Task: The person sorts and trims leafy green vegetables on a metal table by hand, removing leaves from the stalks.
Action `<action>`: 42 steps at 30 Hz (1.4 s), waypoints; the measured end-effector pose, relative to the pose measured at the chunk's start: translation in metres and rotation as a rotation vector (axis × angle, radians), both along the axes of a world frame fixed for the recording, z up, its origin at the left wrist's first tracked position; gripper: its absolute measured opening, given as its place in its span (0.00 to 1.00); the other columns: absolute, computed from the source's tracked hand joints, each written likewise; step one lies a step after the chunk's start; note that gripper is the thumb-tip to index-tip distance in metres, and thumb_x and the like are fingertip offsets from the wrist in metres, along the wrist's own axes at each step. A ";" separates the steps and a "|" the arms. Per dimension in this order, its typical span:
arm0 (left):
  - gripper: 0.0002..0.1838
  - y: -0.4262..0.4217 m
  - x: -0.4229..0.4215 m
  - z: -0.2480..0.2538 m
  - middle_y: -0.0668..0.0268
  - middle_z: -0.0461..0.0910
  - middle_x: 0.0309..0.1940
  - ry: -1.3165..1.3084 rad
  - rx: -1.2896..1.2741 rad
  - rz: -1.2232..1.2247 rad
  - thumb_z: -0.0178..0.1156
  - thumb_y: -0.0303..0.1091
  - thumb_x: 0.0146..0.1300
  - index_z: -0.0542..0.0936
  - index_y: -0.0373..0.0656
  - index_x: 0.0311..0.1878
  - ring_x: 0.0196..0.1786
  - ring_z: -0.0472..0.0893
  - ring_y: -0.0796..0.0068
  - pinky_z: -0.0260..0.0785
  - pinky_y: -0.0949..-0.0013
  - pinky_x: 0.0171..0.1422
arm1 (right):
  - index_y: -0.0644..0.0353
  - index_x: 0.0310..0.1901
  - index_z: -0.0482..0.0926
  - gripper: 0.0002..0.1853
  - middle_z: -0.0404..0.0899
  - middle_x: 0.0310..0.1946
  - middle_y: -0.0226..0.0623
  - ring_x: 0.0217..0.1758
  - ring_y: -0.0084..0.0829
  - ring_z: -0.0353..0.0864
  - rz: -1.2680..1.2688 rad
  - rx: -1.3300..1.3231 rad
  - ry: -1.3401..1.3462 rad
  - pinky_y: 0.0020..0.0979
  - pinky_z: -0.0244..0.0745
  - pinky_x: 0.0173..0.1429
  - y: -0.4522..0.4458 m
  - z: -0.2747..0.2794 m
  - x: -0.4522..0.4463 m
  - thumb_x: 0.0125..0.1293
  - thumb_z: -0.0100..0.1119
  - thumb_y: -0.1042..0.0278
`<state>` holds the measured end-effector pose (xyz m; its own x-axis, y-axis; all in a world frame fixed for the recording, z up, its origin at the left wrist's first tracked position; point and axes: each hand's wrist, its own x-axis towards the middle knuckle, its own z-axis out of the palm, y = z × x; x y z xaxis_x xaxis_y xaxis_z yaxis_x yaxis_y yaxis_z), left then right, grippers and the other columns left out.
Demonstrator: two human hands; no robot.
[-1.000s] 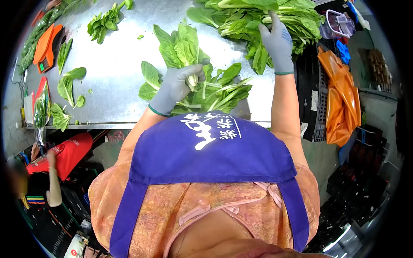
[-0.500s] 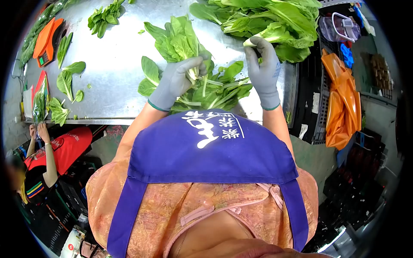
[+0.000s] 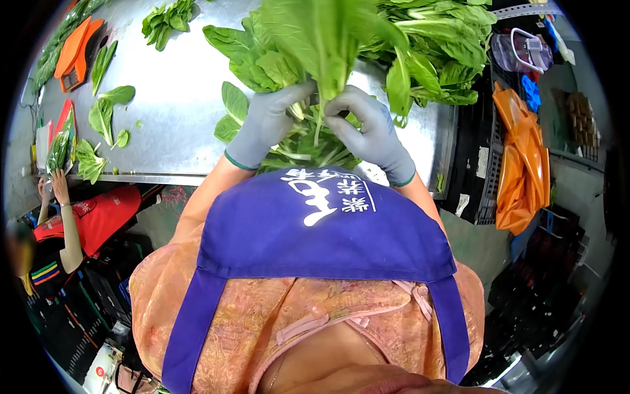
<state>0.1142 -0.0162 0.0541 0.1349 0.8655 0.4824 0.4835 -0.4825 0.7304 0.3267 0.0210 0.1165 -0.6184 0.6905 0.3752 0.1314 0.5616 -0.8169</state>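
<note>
My left hand, in a grey glove, is closed round the stem end of a bunch of leafy greens. My right hand, gloved alike, pinches the base of another head of leafy greens, its leaves blurred and pointing away from me. The two hands are close together over the near edge of the metal table. Beneath them lie loose leaves and stems, partly hidden by the gloves. A big pile of greens lies at the upper right.
A small bunch and scattered leaves lie on the left, near an orange scale. Black crates with an orange plastic bag stand at right. At far left, another person's hands hold bagged greens.
My right hand has moved left from the pile to beside my left hand, bringing a head of greens. My left hand keeps its bunch in nearly the same place.
</note>
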 end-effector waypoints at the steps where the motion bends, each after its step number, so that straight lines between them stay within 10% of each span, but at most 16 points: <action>1: 0.30 -0.002 0.000 0.001 0.61 0.85 0.50 -0.031 -0.035 -0.015 0.57 0.06 0.50 0.82 0.42 0.57 0.53 0.83 0.68 0.75 0.67 0.61 | 0.62 0.40 0.79 0.07 0.78 0.32 0.39 0.34 0.35 0.79 0.025 -0.031 -0.053 0.32 0.74 0.40 -0.001 0.002 -0.003 0.60 0.63 0.75; 7: 0.34 -0.007 0.003 -0.003 0.57 0.84 0.54 -0.177 -0.044 -0.072 0.53 0.05 0.45 0.82 0.42 0.56 0.57 0.83 0.61 0.74 0.65 0.65 | 0.64 0.40 0.78 0.06 0.80 0.36 0.36 0.38 0.30 0.79 -0.001 -0.209 -0.127 0.29 0.74 0.46 -0.004 -0.010 -0.007 0.62 0.62 0.75; 10: 0.26 -0.006 -0.004 -0.011 0.61 0.84 0.53 0.035 -0.014 0.011 0.60 0.13 0.60 0.82 0.49 0.59 0.55 0.84 0.69 0.75 0.68 0.63 | 0.64 0.41 0.78 0.08 0.79 0.35 0.37 0.37 0.29 0.79 0.023 -0.231 -0.131 0.30 0.74 0.44 -0.003 -0.010 -0.005 0.61 0.63 0.73; 15: 0.20 -0.002 0.009 -0.001 0.60 0.85 0.51 -0.626 -0.246 -0.032 0.58 0.17 0.59 0.83 0.42 0.55 0.54 0.84 0.67 0.75 0.68 0.61 | 0.64 0.46 0.78 0.11 0.81 0.36 0.31 0.35 0.19 0.76 -0.130 -0.651 0.072 0.24 0.73 0.41 -0.004 -0.024 -0.003 0.64 0.65 0.69; 23: 0.12 -0.002 0.022 0.024 0.61 0.85 0.51 -0.672 -0.511 0.112 0.63 0.32 0.68 0.85 0.39 0.51 0.52 0.83 0.77 0.75 0.72 0.60 | 0.65 0.60 0.71 0.24 0.80 0.44 0.30 0.37 0.17 0.77 -0.112 -0.826 0.251 0.21 0.73 0.41 0.001 -0.018 -0.021 0.65 0.67 0.68; 32: 0.14 0.003 0.007 -0.010 0.62 0.85 0.50 0.053 0.052 0.087 0.69 0.33 0.63 0.85 0.38 0.50 0.52 0.83 0.78 0.75 0.71 0.59 | 0.63 0.58 0.73 0.20 0.80 0.42 0.30 0.37 0.19 0.76 -0.153 -0.866 0.321 0.24 0.74 0.44 0.000 -0.026 -0.021 0.65 0.65 0.71; 38: 0.19 0.005 0.021 0.028 0.63 0.85 0.48 -0.911 -0.660 0.079 0.71 0.28 0.58 0.81 0.35 0.52 0.49 0.83 0.75 0.75 0.70 0.56 | 0.66 0.57 0.73 0.20 0.81 0.45 0.33 0.43 0.20 0.79 -0.160 -0.801 0.256 0.26 0.75 0.51 0.002 -0.030 -0.021 0.64 0.64 0.73; 42: 0.22 0.006 0.020 0.030 0.63 0.84 0.48 -0.815 -0.611 0.088 0.72 0.27 0.56 0.80 0.34 0.54 0.49 0.82 0.74 0.75 0.70 0.56 | 0.66 0.59 0.73 0.22 0.81 0.47 0.34 0.46 0.21 0.79 -0.189 -0.778 0.224 0.26 0.75 0.53 0.001 -0.035 -0.022 0.64 0.64 0.73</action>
